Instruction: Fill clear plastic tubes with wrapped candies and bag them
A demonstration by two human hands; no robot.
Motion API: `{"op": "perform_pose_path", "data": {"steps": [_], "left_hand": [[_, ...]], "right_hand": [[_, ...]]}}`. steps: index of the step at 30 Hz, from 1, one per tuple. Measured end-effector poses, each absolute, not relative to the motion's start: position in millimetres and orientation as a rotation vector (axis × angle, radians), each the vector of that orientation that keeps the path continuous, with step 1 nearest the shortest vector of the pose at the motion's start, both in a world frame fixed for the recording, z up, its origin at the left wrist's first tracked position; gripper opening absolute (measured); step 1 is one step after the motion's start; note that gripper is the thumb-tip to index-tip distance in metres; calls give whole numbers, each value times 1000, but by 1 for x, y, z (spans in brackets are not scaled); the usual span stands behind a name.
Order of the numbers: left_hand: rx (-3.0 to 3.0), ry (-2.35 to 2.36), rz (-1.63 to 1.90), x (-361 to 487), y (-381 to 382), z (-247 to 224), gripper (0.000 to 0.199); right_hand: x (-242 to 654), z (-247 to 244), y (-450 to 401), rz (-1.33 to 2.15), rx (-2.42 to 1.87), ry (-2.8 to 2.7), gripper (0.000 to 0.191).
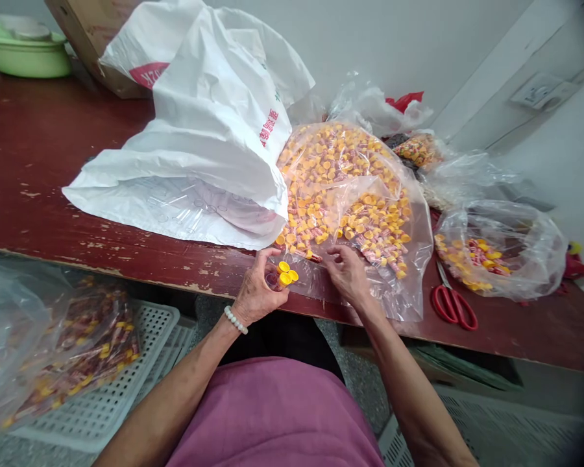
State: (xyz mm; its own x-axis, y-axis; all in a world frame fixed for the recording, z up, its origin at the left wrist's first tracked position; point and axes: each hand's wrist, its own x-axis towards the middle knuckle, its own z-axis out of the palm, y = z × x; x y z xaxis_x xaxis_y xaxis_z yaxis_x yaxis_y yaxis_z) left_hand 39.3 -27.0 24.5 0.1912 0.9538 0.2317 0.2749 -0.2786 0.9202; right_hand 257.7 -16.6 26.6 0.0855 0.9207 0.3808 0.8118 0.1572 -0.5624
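My left hand (261, 290), with a beaded bracelet at the wrist, is closed around several small clear tubes with yellow caps (285, 277). The caps point to the right, out of my fingers. My right hand (349, 275) hovers over the front of a clear plastic bag, its fingers bent and a gap between thumb and forefinger. Just left of those fingertips lies a small tube of reddish candy with a yellow end (313, 256). Beyond both hands spreads a heap of similar yellow-ended pieces (321, 188) in the clear bag (416, 285).
A white sack (214, 123) holding clear empty tubes (199, 207) lies at left. Red-handled scissors (453, 306) and another clear bag (540, 250) sit at right. Below the table, at left, a filled bag (97, 337) rests on a white crate (158, 318). A green basin (24, 58) stands far left.
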Motion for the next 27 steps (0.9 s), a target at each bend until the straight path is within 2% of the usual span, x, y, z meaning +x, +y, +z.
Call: {"op": "perform_pose_path", "data": {"steps": [4,8,13,15,17,23,27], "left_hand": [[1716,1157,1129,39,-27,25,63],[1719,1138,1120,38,-27,25,64],[1709,1080,1129,37,-28,22,65],[1715,1069,1124,37,-29,22,66],[1729,1064,1105,37,-29,22,68],[1762,1105,1103,37,-30,24,63],[1713,1049,1112,35,-29,21,61]], "right_hand": [[240,19,3,68,-1615,-2082,23],[243,16,9,175,-1645,-2132,28],[264,31,-19,381,-1621,-1540,20],[252,45,-41,523,-1495,-1309,20],[225,57,-60,611,-1347,-1307,17],[164,64,-69,278,-1172,-1856,8],[166,57,-64,139,-1189,-2023,13]]}}
